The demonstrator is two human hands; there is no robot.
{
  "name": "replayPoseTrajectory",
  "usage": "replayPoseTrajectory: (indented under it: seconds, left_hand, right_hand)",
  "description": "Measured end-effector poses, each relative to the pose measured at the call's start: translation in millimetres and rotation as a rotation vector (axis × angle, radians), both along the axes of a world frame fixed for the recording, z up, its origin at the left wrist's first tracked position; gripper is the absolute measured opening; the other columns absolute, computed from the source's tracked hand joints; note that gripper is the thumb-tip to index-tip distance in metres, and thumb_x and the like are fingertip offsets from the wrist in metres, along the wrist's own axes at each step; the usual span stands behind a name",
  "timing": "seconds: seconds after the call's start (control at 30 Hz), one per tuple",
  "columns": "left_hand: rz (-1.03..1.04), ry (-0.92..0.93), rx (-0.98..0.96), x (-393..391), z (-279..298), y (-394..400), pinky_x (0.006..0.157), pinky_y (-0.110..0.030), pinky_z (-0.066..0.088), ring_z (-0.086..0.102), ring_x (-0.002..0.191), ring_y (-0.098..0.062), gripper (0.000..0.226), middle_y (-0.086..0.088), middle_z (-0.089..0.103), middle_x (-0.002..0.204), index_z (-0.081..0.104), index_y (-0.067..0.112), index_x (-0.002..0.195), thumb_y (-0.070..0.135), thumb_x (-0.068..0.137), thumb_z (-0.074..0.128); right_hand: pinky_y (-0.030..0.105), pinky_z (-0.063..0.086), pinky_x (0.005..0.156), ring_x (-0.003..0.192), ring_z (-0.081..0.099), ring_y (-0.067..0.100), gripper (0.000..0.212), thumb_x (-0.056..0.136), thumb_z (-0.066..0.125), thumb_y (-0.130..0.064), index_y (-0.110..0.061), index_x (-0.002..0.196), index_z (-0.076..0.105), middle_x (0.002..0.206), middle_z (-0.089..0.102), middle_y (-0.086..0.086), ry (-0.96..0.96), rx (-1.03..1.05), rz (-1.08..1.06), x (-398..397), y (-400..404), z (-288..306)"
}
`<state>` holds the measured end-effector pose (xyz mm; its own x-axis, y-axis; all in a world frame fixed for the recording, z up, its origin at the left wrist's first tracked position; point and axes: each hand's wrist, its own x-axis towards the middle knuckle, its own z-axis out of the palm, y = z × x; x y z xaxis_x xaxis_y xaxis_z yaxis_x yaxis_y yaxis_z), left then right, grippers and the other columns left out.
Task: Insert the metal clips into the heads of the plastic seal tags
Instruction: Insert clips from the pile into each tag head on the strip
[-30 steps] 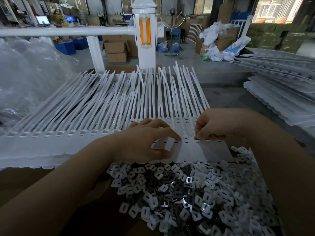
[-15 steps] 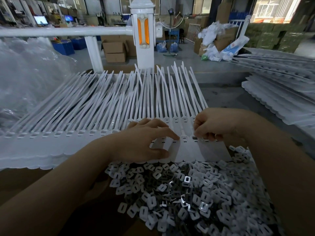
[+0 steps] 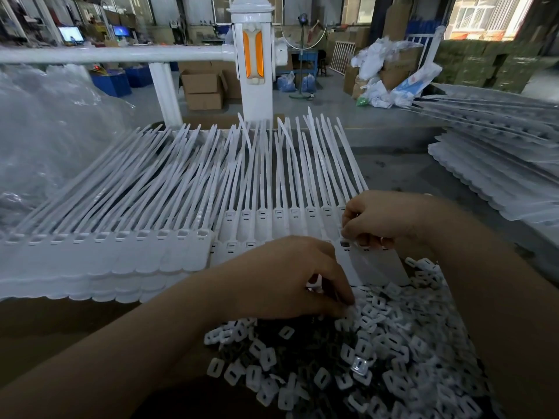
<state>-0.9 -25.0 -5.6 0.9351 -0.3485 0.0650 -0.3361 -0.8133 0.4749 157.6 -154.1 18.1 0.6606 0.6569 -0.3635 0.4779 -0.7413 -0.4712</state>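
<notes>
White plastic is filling most of the scene: the seal tags (image 3: 211,189) are lying in flat joined sheets across the middle, their long thin tails fanning toward the far side and their slotted square heads lining up in rows on the near side, probably so that each head is sitting within easy reach of the hands. More stacked sheets (image 3: 496,164) are waiting at the far right, and a clear plastic bag (image 3: 45,137) is bulging at the left. Nearer, a loose heap of metal clips (image 3: 378,352) is spreading over the near right, small pale squarish pieces each with a slot in the middle, one of them glinting silver. The heap is sitting just beside the tag heads, which seems meant to keep each reach short. The left hand (image 3: 290,279) is dipping into the far edge of the heap with fingers curled down and close together; whether it is gripping a clip cannot be told, since the fingertips are hidden among the pieces. The right hand (image 3: 378,220) is resting on the row of heads at the right end of the near sheet, its fingers pinched narrow over one head where a small dark slot is showing, apparently pressing a clip in or steadying the tag for it.
</notes>
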Motion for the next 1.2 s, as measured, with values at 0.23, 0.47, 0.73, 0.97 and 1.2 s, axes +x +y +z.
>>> replayPoseTrajectory:
  seconds: [0.23,0.47,0.73,0.97,1.2]
  left_hand:
    - [0.044,0.009,-0.040,0,0,-2,0.072,-0.009,0.046,0.058,0.083,0.008,0.010,0.023,0.061,0.086,0.072,0.033,0.093,0.030,0.084,0.075]
    - [0.451,0.005,-0.501,4,2,7,0.061,-0.006,0.047,0.066,0.069,0.004,0.009,0.015,0.072,0.076,0.073,0.031,0.079,0.024,0.082,0.077]
    - [0.737,0.147,-1.085,8,1,20,0.059,-0.016,0.051,0.062,0.063,-0.008,0.006,-0.005,0.073,0.077,0.074,0.008,0.090,0.008,0.085,0.072]
    - [0.729,0.189,-1.206,9,1,22,0.058,-0.019,0.052,0.065,0.064,-0.010,0.006,-0.008,0.074,0.078,0.073,0.005,0.090,0.007,0.086,0.069]
    - [0.694,0.074,-0.955,11,1,20,0.062,-0.015,0.052,0.070,0.072,-0.009,0.008,-0.004,0.077,0.083,0.076,0.010,0.090,0.017,0.087,0.072]
  right_hand:
    - [0.024,0.043,0.044,0.053,0.055,0.018,0.010,0.090,0.061,-0.017,-0.008,0.092,0.066,0.064,0.066,0.005,-0.019,0.008,0.000,3,0,-2]
    - [0.020,0.039,0.037,0.043,0.052,0.008,0.002,0.089,0.064,-0.014,-0.014,0.090,0.063,0.055,0.063,-0.003,-0.019,0.198,0.053,0,-1,3]
    - [0.020,0.042,0.045,0.060,0.060,0.009,0.019,0.078,0.078,-0.015,-0.030,0.084,0.067,0.080,0.072,-0.001,0.145,0.501,0.293,-19,6,12]
    - [0.019,0.044,0.045,0.060,0.061,0.008,0.011,0.079,0.078,-0.020,-0.026,0.081,0.069,0.076,0.072,-0.002,0.108,0.558,0.260,-18,8,7]
    - [0.017,0.044,0.046,0.059,0.060,0.005,0.005,0.078,0.077,-0.017,-0.020,0.080,0.073,0.073,0.073,0.001,0.096,0.524,0.207,-13,7,6]
